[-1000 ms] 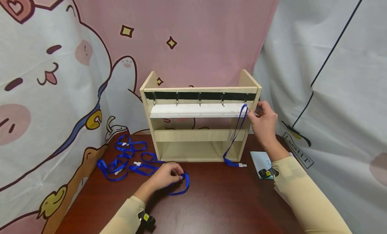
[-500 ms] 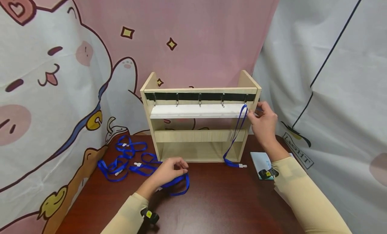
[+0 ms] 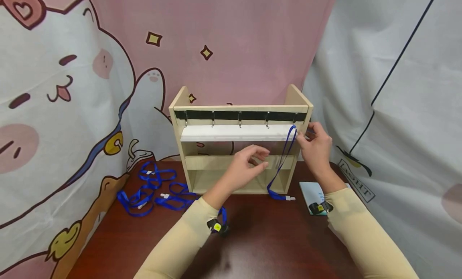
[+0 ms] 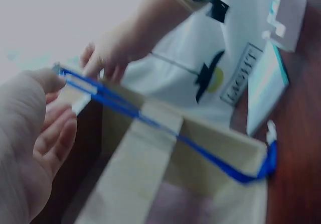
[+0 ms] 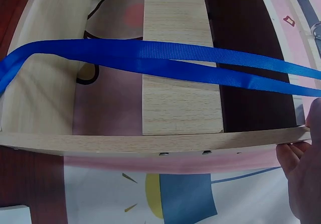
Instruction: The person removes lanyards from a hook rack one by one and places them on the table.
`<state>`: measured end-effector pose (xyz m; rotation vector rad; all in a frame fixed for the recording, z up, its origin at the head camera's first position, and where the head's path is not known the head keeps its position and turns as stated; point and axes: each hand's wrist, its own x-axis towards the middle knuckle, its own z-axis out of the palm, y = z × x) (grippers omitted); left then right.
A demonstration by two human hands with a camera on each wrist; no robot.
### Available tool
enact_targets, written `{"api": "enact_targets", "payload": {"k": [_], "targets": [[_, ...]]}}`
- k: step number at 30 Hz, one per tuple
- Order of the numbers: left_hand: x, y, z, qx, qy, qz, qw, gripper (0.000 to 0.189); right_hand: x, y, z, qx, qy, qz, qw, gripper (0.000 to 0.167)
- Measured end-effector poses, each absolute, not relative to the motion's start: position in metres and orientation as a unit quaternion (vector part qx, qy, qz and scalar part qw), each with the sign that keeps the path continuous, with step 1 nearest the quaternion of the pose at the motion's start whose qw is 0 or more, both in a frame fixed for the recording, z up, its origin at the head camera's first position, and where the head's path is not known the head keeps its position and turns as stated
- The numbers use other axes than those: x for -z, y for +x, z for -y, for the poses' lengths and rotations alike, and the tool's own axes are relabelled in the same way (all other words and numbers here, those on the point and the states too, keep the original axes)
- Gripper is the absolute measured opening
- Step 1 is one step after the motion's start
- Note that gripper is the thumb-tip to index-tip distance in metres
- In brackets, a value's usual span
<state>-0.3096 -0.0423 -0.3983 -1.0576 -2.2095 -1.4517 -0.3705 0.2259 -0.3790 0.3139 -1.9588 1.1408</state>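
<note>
A light wooden shelf unit (image 3: 240,108) stands on the dark table, a row of metal hooks along its black strip. From the rightmost hook hangs a blue lanyard (image 3: 276,195), its white clip resting on the table. My left hand (image 3: 247,166) is in the air before the shelf, fingers loosely bent and holding nothing; in the left wrist view the hanging lanyard (image 4: 205,156) passes close by its fingertips. My right hand (image 3: 317,144) grips the edge of the shelf's right side panel (image 5: 115,143), with the thumb and fingers on either side of it.
Several blue lanyards (image 3: 146,187) lie in loose loops on the table at the left. Another lanyard (image 3: 224,215) is partly hidden under my left wrist. A pale blue flat box (image 3: 308,191) lies right of the shelf. Printed cloth hangs behind.
My left hand has let go of the lanyard on the table, then risen and moved right toward the hanging one. The right hand has stayed on the shelf's side.
</note>
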Motion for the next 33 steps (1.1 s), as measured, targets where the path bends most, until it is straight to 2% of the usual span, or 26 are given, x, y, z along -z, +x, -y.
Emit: {"api": "enact_targets", "payload": {"k": [4,10,18,27,33], "targets": [[0.378,-0.315,0.014,0.499,-0.35,0.773,0.173,0.045,0.379,-0.371,-0.224,-0.455,0.127,0.781,0.409,0.021],[0.36,-0.324,-0.018,0.494,-0.313,0.779,0.225,0.047,0.381,-0.373,-0.224,-0.46,0.128,0.779,0.406,0.02],[0.35,-0.334,-0.048,0.511,-0.282,0.76,0.286,0.038,0.377,-0.374,-0.225,-0.458,0.136,0.776,0.412,0.02],[0.351,-0.342,-0.066,0.548,-0.244,0.73,0.327,0.018,0.377,-0.372,-0.225,-0.472,0.13,0.773,0.403,0.021],[0.353,-0.346,-0.072,0.547,-0.243,0.721,0.35,0.011,0.377,-0.371,-0.227,-0.475,0.128,0.774,0.4,0.02]]}}
